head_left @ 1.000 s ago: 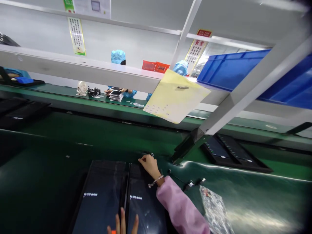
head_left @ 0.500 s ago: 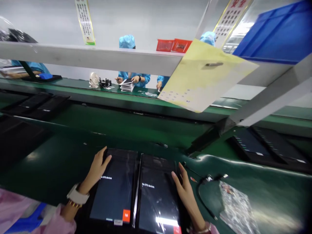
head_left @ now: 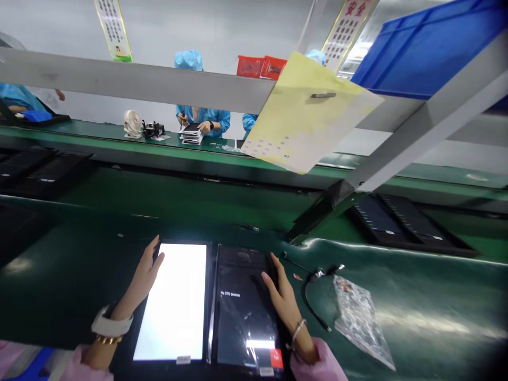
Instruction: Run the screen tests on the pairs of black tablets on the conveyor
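Two tablets lie side by side in a black tray before me. The left tablet [head_left: 172, 301] has a bright white screen. The right tablet [head_left: 246, 317] is dark, with "No OTG devices" written on it and a red square near its bottom. My left hand [head_left: 138, 280] grips the left tablet's upper outer edge, thumb at the screen side and fingers along the edge. My right hand [head_left: 284, 299] holds the right tablet's outer edge in the same way, thumb over the face. The undersides of the fingers are partly hidden.
A black cable [head_left: 307, 299] and a clear plastic bag [head_left: 361, 315] lie to the right. A slanted post [head_left: 381, 153] and a hanging yellow sheet [head_left: 305, 116] stand ahead. More tablets sit in trays [head_left: 448, 246] beyond. A co-worker [head_left: 218, 119] handles a stack across the bench.
The left tablet's screen has turned from dark, with text and a red square, to plain white. Both hands keep their places on the tablets; the view has shifted slightly.
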The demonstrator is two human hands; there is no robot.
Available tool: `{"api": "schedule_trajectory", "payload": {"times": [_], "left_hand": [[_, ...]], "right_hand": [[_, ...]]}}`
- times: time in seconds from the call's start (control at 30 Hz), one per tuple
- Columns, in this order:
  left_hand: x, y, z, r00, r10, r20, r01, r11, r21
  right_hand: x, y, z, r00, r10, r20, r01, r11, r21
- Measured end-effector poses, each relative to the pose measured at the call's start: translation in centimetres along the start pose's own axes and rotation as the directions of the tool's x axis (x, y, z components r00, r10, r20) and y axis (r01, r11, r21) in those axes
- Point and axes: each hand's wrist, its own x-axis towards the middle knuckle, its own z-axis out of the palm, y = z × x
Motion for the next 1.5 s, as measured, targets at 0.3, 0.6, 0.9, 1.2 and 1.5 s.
{"api": "schedule_trajectory", "payload": {"times": [0.3, 0.6, 0.9, 1.2, 1.5], "left_hand": [[-0.1, 0.8, -0.4, 0.997, 0.016, 0.071, -0.023, 0.995, 0.096], [0.2, 0.0, -0.1, 0.997, 0.031, 0.072, -0.040, 0.992, 0.122], [-8.7, -2.0, -2.8, 0.903, 0.141, 0.405, -0.334, 0.825, 0.456], [-12.4, -2.1, -2.6, 0.946, 0.165, 0.278, -0.300, 0.767, 0.567], [-12.1, -2.3, -2.8, 0.944, 0.194, 0.267, -0.315, 0.768, 0.557]], "right_hand": [[0.0, 0.1, -0.1, 1.000, -0.025, 0.009, 0.025, 1.000, -0.008], [0.0, 0.3, -0.2, 1.000, -0.030, 0.006, 0.030, 0.999, -0.014], [-0.2, 0.0, -0.4, 0.999, -0.021, 0.024, 0.021, 1.000, 0.003], [-0.7, -0.1, -0.6, 0.999, -0.029, 0.045, 0.030, 1.000, -0.004], [-0.5, -0.1, -0.5, 1.000, -0.014, 0.019, 0.014, 1.000, -0.002]]}}
